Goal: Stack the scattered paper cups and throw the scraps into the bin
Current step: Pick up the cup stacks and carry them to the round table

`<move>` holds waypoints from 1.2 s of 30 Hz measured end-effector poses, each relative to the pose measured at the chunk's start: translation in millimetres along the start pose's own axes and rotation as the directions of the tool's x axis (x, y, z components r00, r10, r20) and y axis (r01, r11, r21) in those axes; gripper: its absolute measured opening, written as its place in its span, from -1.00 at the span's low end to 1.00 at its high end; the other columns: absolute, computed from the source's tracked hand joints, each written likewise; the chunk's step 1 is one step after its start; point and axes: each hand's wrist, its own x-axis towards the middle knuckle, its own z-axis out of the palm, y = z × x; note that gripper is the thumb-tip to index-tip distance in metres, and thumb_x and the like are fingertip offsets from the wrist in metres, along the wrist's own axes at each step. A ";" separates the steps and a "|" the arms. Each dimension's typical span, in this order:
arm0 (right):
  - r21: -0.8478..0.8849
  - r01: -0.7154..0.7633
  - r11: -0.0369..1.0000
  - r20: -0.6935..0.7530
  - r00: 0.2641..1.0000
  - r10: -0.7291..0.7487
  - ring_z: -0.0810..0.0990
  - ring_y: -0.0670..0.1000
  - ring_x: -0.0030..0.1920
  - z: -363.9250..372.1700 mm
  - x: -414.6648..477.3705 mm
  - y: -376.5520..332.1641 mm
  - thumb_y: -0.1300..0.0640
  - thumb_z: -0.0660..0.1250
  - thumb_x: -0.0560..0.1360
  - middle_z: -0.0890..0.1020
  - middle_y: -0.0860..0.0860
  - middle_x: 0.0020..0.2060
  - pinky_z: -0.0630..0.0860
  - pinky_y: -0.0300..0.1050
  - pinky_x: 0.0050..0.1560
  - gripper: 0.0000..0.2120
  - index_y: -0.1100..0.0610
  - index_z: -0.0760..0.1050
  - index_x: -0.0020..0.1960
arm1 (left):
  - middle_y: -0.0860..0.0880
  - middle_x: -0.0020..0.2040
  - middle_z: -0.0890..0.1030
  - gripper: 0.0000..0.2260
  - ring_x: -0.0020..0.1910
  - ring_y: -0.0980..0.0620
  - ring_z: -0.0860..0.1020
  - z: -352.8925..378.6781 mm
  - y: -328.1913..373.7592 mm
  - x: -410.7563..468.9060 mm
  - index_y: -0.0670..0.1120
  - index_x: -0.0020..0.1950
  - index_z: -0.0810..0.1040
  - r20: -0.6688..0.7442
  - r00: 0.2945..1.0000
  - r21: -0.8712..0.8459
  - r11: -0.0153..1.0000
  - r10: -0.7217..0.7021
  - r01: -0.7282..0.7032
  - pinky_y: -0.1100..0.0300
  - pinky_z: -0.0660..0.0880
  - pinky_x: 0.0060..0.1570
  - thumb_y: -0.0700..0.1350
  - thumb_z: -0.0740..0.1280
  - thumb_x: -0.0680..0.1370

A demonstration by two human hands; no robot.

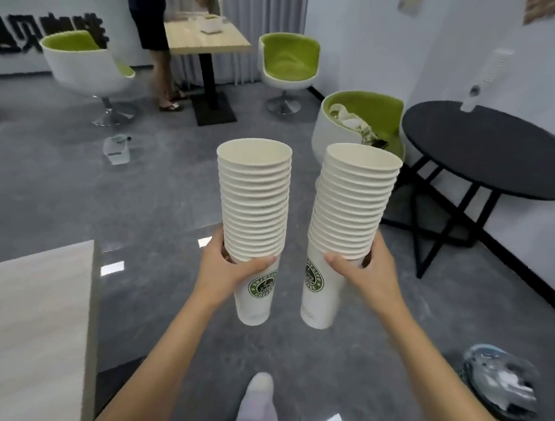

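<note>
Two tall columns of nested cups hang in the air in front of the person, above the grey floor (158, 202), one in each hand. The left stack of white paper cups (253, 205) stands almost upright. Its long axis is vertical, the mouths point up, and the round green logo on the bottom cup faces the camera. The right stack of white paper cups (352, 202) also has its mouths up, but its long axis leans, with the top tipped to the right. The two stacks are near each other and do not touch.

The left hand (229, 272) is wrapped round the bottom cup of its stack, just under the lowest rims, with the thumb across the front. The right hand (367, 272) clasps its stack at the same spot. Gripping the bottom cup likely carries each whole column from below, so no cup can slide off. Holding the stacks side by side suggests one is about to be slipped into the other.

Below the cups is a foot in a white sock (259, 403). A pale wooden tabletop (25, 324) lies to the left. At lower right is a blurred round container lined with clear plastic (500, 387), possibly the bin. Farther off, a round black table (490, 149) stands beside a white tub chair with green lining (337, 129). The chair holds pale crumpled items, and it cannot be told whether they are scraps.
</note>
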 end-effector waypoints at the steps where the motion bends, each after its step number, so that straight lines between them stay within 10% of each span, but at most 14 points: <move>1: -0.004 -0.011 1.000 -0.026 1.000 0.011 0.52 -0.25 0.18 -11.0 6.9 5.0 -0.22 0.50 0.15 0.56 -0.26 0.17 0.44 -0.31 0.08 -0.26 -0.12 0.38 0.28 | 0.20 0.02 0.69 -0.31 0.02 0.24 0.64 12.7 -2.9 13.1 0.00 0.17 0.51 0.022 1.000 -0.003 1.000 -0.004 0.004 0.37 0.53 -0.09 0.05 0.58 0.07; 23: -0.040 -0.102 0.994 -0.484 0.872 0.070 0.54 -0.18 0.18 -200.4 263.2 95.6 -0.18 0.51 0.17 0.58 -0.21 0.17 0.50 -0.14 0.13 -0.24 -0.06 0.39 0.32 | 0.10 0.06 0.69 -0.30 0.06 0.09 0.66 297.9 -8.0 355.6 0.08 0.16 0.52 0.511 0.860 -0.030 1.000 0.020 -0.005 0.21 0.59 -0.01 0.03 0.60 0.04; 36: -0.057 -0.113 0.992 -0.550 0.833 0.064 0.54 -0.25 0.15 -330.3 414.2 176.2 -0.18 0.49 0.17 0.58 -0.27 0.13 0.47 -0.40 0.02 -0.29 -0.11 0.39 0.27 | 0.13 0.09 0.68 -0.26 0.09 0.15 0.64 483.0 -25.5 504.5 0.02 0.24 0.50 0.591 0.804 -0.073 0.997 0.063 -0.024 0.31 0.56 -0.05 0.04 0.60 0.08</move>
